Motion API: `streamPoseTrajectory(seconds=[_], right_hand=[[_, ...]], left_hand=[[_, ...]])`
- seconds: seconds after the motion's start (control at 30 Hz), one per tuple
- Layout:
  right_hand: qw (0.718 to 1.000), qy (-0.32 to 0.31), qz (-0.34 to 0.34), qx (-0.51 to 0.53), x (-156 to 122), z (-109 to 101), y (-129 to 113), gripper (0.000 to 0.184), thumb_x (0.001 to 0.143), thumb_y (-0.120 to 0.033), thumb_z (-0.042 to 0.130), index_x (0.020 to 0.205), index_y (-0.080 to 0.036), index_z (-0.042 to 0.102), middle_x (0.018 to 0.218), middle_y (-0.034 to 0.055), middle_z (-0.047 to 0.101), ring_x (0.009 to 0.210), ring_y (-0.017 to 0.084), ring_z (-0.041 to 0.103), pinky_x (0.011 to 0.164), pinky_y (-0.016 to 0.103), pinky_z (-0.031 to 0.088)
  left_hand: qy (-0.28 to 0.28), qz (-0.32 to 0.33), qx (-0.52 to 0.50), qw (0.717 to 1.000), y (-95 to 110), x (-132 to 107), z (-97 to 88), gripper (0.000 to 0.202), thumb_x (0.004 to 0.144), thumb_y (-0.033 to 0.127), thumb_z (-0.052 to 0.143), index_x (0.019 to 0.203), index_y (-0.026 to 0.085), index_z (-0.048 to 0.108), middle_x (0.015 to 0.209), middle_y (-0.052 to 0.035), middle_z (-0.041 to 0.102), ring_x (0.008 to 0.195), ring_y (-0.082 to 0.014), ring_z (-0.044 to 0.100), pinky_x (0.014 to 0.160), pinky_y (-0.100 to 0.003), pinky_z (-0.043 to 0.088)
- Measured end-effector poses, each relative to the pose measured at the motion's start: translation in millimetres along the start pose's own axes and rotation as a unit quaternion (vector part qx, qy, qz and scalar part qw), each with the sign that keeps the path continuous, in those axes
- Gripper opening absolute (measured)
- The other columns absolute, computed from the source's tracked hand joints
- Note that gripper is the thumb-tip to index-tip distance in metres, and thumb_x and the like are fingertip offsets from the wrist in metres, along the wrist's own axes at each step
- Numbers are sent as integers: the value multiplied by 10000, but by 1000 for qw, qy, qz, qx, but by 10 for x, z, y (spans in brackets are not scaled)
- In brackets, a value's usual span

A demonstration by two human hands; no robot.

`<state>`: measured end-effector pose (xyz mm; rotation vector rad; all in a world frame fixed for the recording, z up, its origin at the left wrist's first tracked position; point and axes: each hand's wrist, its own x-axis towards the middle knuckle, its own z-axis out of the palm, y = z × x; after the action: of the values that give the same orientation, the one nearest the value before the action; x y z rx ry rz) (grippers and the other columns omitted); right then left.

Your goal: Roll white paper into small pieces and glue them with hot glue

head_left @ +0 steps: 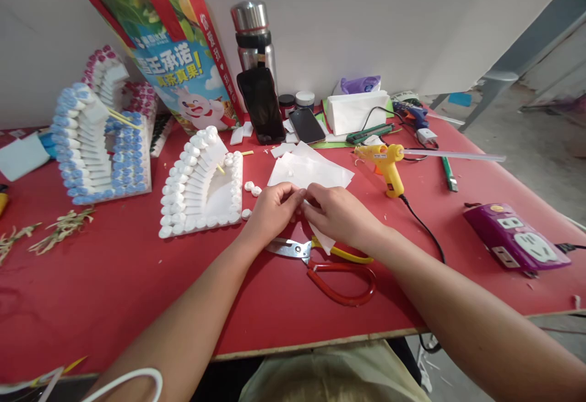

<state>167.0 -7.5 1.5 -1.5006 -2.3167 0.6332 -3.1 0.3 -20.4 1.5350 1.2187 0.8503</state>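
My left hand (274, 208) and my right hand (337, 211) meet over the table, fingertips pinched together. A thin piece of white paper (323, 238) hangs below my right hand from between the fingers; its upper end is hidden by them. Just behind lies a stack of white paper sheets (311, 167). Scissors (300, 249) with one red and one yellow handle rest under my hands. Left of my left hand are several small white paper rolls (249, 186). Beyond these stands a white stair-like model (201, 210) edged with similar rolls.
At left stand a blue-and-white model (130, 164) and a pink one (103, 63). A printed bag (183, 72), steel flask (251, 30) and upright phone (260, 106) are behind. Right are a yellow glue gun (389, 164), its cord, a green cutter (449, 175) and a purple power socket (517, 237).
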Motion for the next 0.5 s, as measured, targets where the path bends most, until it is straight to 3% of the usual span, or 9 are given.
streamPoseTrajectory(seconds=[0.33, 0.5], right_hand=[[999, -13, -2, -40, 1, -13, -43, 141, 933, -266, 461, 823, -186, 498, 675, 22, 585, 564, 127, 425, 525, 261, 219], [1000, 0, -7, -9, 0, 7, -19, 141, 920, -255, 482, 794, -191, 487, 655, 13, 568, 565, 123, 428, 537, 262, 220]], left_hand=[[0, 25, 48, 999, -4, 0, -6, 356, 951, 451, 509, 752, 171, 605, 626, 16, 534, 586, -118, 481, 555, -232, 384], [5, 18, 8, 1000, -38, 4, -8, 322, 916, 465, 571, 797, 175, 642, 603, 21, 531, 555, -113, 484, 550, -230, 403]])
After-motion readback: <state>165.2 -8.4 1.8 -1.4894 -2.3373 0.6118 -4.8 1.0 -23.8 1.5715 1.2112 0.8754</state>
